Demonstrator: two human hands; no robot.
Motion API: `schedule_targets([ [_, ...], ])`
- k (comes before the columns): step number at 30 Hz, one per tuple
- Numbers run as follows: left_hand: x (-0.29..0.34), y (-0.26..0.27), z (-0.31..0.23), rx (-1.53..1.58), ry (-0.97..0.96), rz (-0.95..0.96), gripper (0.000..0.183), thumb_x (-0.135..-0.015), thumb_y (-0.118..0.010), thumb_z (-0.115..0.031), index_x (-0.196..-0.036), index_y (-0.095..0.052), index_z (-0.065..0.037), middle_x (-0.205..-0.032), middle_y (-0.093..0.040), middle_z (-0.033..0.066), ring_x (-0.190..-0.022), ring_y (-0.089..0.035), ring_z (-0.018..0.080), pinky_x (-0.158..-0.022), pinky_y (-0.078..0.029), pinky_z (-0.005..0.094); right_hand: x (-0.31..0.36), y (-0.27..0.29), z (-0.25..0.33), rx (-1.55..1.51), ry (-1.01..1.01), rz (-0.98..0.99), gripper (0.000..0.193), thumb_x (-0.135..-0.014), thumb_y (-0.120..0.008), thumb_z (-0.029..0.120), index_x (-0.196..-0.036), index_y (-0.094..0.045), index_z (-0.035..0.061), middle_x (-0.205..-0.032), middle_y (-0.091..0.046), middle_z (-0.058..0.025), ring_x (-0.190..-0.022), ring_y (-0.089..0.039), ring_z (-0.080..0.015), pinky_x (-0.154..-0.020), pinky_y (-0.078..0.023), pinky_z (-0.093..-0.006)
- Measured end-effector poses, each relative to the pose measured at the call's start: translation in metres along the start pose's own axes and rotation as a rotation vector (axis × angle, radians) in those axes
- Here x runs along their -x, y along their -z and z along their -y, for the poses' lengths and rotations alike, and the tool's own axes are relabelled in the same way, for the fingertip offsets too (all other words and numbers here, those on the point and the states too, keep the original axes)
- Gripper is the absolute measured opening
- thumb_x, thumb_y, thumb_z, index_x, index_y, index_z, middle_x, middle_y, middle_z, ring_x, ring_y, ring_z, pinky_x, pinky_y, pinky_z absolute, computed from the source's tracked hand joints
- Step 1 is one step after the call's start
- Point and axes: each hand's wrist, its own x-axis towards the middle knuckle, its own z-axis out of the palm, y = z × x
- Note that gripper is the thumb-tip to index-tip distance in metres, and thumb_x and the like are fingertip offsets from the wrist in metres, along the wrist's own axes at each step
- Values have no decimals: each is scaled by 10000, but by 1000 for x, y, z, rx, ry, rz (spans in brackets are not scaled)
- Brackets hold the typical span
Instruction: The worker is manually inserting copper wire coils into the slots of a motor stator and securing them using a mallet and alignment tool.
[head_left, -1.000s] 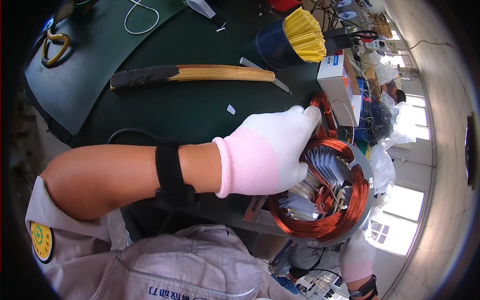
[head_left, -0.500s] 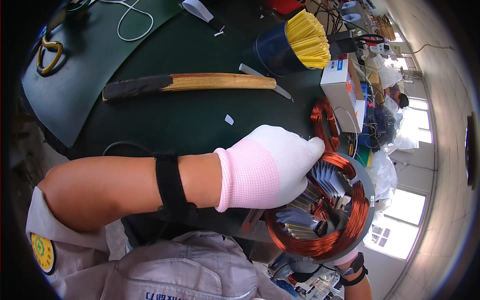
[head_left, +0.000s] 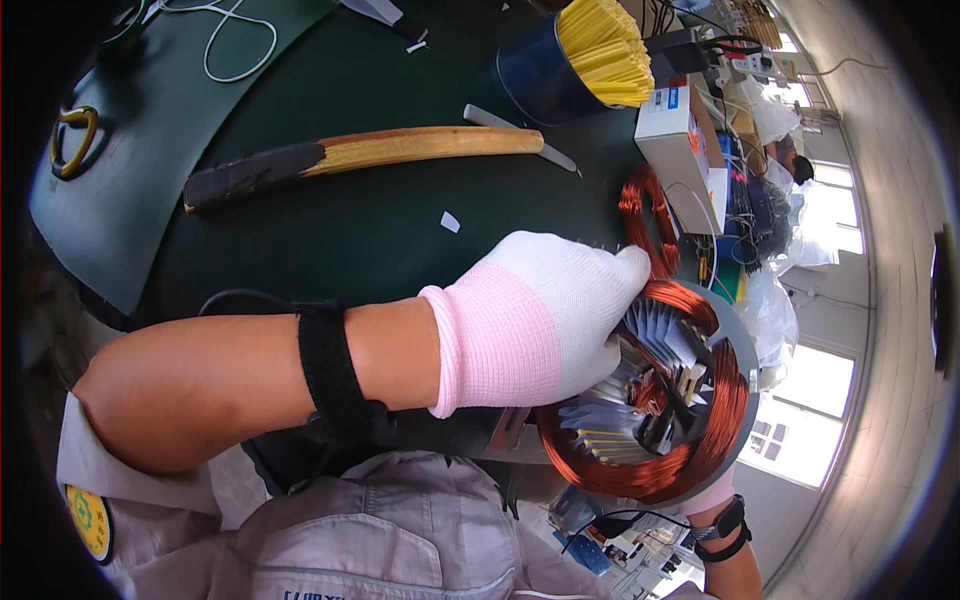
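A motor stator (head_left: pixel 755 400), a grey ring with copper coils (head_left: pixel 715 450) and pale insulation slips (head_left: pixel 660 330) inside, is tilted at the right. My left hand (head_left: pixel 555 310), in a white and pink knitted glove, is closed at the stator's left edge, its fingers curled over the copper wire there. The hand hides that part of the ring. Behind the stator's lower right edge shows a bit of my gloved right hand (head_left: pixel 712 497); its fingers are hidden. A loose copper coil (head_left: pixel 650 215) stands out just beyond my left hand.
On the dark green bench lie a wooden bar with a black end (head_left: pixel 380 153), a pale flat strip (head_left: pixel 505 130) and a paper scrap (head_left: pixel 450 222). A blue pot of yellow sticks (head_left: pixel 530 75) and a white box (head_left: pixel 672 130) stand beyond. Yellow-handled pliers (head_left: pixel 75 145) lie far left.
The view has shifted, so the bench things sit a little higher and further left. The stator appears slightly further right and higher; my left hand keeps its grip at its edge.
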Motion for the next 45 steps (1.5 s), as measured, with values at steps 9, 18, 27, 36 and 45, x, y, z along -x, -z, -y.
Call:
schedule_targets([
  [9,-1,3,-1,-26,39,34,375,-843,-707,-193,-1127,-600,26,-855,-705,220,-834,-722,408,-763,-584,466,15,33,22,167,-237,180,198,-908,-654,132,-1047,-632,-7,-822,-723,-172,-803,-739,-373,-693,-584,-455],
  [18,1,9,-4,-18,47,63,373,-842,-707,-199,-1108,-594,37,-865,-710,240,-853,-728,416,-779,-586,464,16,41,29,223,-157,148,194,-898,-684,154,-947,-612,-19,-752,-688,-195,-716,-725,-393,-650,-578,-461],
  [27,5,7,-5,18,55,50,371,-850,-704,-190,-1116,-594,43,-871,-711,242,-852,-727,415,-778,-592,468,8,29,31,-110,-30,-160,196,-881,-673,53,-1075,-702,46,-917,-718,-176,-835,-709,-395,-719,-571,-454],
  [36,4,12,-9,18,87,90,366,-855,-711,-202,-1102,-581,37,-858,-709,240,-846,-726,418,-766,-594,467,11,32,28,129,-282,164,156,-907,-663,149,-1010,-691,36,-902,-719,-170,-851,-736,-388,-745,-594,-454],
  [45,5,6,-1,16,15,39,330,-887,-669,-194,-1120,-567,17,-850,-699,239,-838,-713,431,-762,-584,491,13,28,23,116,-163,56,143,-862,-660,78,-1000,-696,63,-869,-678,-167,-794,-691,-389,-692,-555,-458],
])
